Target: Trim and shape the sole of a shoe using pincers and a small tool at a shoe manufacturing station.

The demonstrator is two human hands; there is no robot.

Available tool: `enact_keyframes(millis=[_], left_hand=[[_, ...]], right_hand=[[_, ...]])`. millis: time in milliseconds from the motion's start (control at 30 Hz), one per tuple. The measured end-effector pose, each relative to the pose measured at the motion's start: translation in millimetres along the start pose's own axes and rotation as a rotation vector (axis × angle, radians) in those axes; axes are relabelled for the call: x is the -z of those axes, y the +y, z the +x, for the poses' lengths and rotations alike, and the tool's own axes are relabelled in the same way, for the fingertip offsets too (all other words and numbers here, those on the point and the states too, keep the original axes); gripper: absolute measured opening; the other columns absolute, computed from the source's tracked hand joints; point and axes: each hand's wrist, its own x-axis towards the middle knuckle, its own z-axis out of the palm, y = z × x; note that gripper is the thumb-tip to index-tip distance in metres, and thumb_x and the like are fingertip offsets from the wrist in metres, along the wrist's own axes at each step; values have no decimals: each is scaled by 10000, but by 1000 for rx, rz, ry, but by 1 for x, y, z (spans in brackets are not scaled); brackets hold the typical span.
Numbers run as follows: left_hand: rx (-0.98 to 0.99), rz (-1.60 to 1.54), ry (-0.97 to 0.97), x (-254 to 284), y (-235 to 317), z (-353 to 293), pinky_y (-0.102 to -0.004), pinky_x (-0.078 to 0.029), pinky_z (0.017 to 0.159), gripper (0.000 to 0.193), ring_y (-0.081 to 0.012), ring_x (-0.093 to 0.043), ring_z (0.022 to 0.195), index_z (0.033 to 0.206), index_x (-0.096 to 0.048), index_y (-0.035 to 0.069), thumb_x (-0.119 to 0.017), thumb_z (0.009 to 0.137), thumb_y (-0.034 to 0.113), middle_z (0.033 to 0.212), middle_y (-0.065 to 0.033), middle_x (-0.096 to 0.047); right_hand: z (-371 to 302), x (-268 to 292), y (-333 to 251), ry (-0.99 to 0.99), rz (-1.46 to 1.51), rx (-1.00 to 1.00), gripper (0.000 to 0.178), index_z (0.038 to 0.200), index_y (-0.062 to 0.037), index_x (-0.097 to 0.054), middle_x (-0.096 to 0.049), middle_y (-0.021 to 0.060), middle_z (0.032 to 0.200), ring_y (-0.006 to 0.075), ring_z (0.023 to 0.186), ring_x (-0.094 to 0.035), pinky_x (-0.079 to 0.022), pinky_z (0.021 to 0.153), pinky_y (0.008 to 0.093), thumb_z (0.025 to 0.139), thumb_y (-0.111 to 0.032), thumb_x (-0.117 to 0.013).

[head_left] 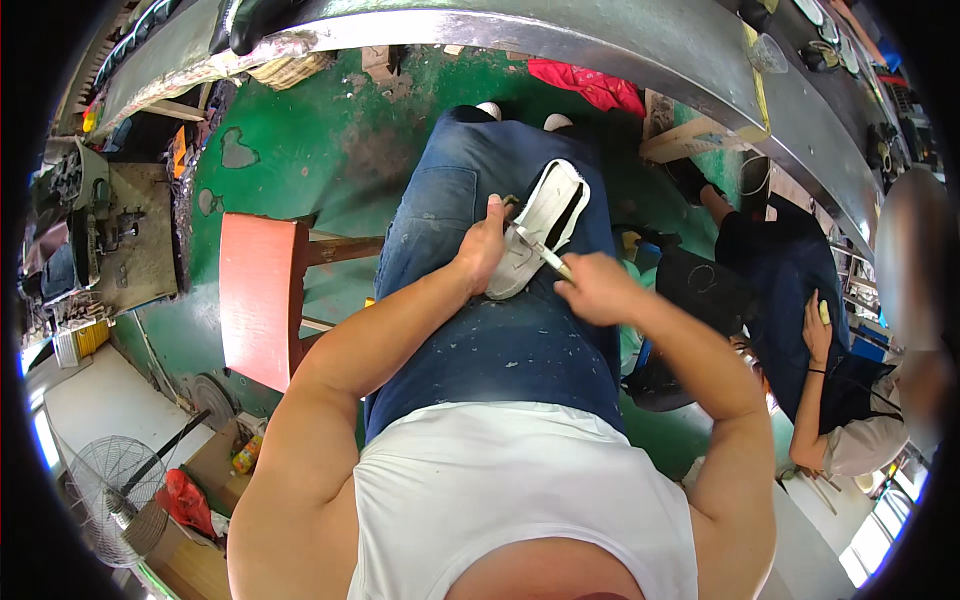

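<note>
A white shoe piece (538,225) with a dark opening along one side rests on my lap, over my blue work trousers. Its shape looks like a shoe upper or a lasted shoe; I cannot tell which. My left hand (484,243) grips its left edge, the thumb pointing up. From the right, my right hand (600,288) is closed around a slim tool with a metal head and pale handle (553,262). The tool's head lies across the middle of the white piece, near my left fingers. Whether it is a hammer, pincers or a knife does not show clearly.
A metal-edged workbench (430,32) curves across the far side, shoes on it. To my left stand a reddish stool (262,298) and a machine (130,235); a fan (118,500) is nearer. At right a co-worker (785,290) sits close by. Red cloth (590,84) lies under the bench.
</note>
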Motion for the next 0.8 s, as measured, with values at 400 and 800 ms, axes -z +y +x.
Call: enact_keyframes(millis=[400, 800], left_hand=[[-678, 887, 197, 10, -11, 6, -433, -475, 996, 483, -425, -623, 1130, 1323, -568, -28, -359, 1068, 324, 1200, -276, -647], [-607, 1569, -121, 3, 31, -3, -465, -576, 857, 577, -478, -669, 983, 1570, -252, 301, -456, 1032, 341, 1484, -339, -373]], right_hand=[[-12, 5, 24, 326, -128, 51, 297, 1113, 73, -525, -629, 270, 1125, 448, 1033, -618, -512, 862, 507, 895, -105, -618], [-8, 43, 40, 200, 270, -118, 300, 1002, 4, -578, -649, 230, 856, 440, 816, -639, -486, 722, 481, 967, -293, -606]])
